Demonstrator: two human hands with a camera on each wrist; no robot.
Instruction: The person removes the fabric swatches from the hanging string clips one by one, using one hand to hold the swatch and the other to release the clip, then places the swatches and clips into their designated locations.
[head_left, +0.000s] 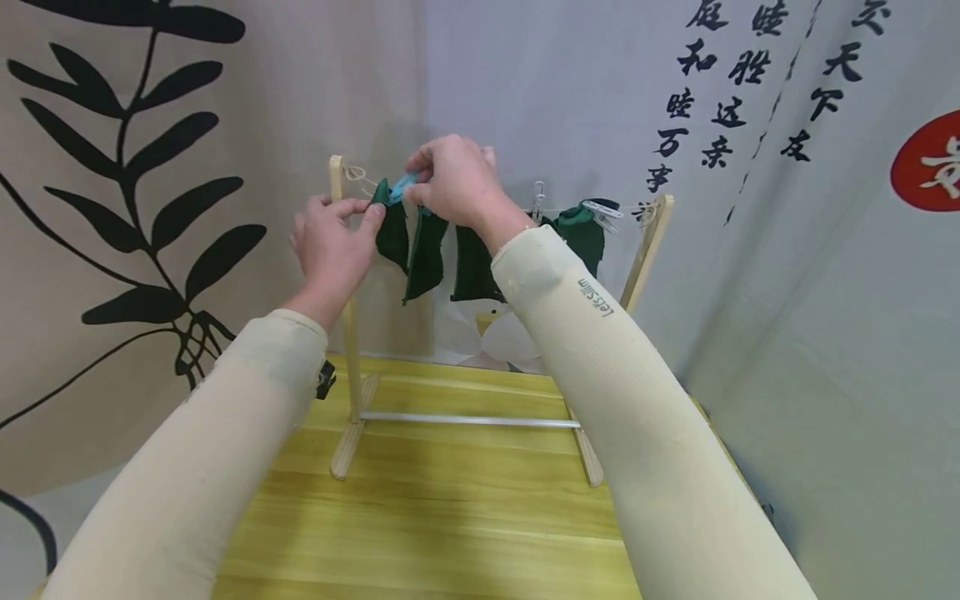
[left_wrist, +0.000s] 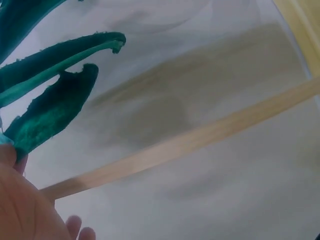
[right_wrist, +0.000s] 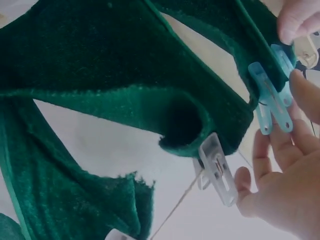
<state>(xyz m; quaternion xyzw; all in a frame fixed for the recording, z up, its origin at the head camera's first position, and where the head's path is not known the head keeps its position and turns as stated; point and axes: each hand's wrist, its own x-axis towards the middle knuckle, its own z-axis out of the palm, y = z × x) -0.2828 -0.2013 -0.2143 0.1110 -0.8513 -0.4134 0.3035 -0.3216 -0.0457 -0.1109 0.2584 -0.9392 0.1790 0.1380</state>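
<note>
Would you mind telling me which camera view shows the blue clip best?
The right wrist view: the blue clip fills the frame close up, clamped on the green cloth, beside the right hand's fingers. The head view shows only a sliver of it between the hands. The left wrist view misses it.

Both my arms raised, hands close together at the same height

My left hand (head_left: 333, 243) is up with the palm turned away from me, thumb and fingertips drawn together in a pinch toward the right. My right hand (head_left: 450, 182) sits just above and beside it, knuckles toward me, fingers curled down in a pinch. Cream sleeves cover both forearms to the wrist.
</note>
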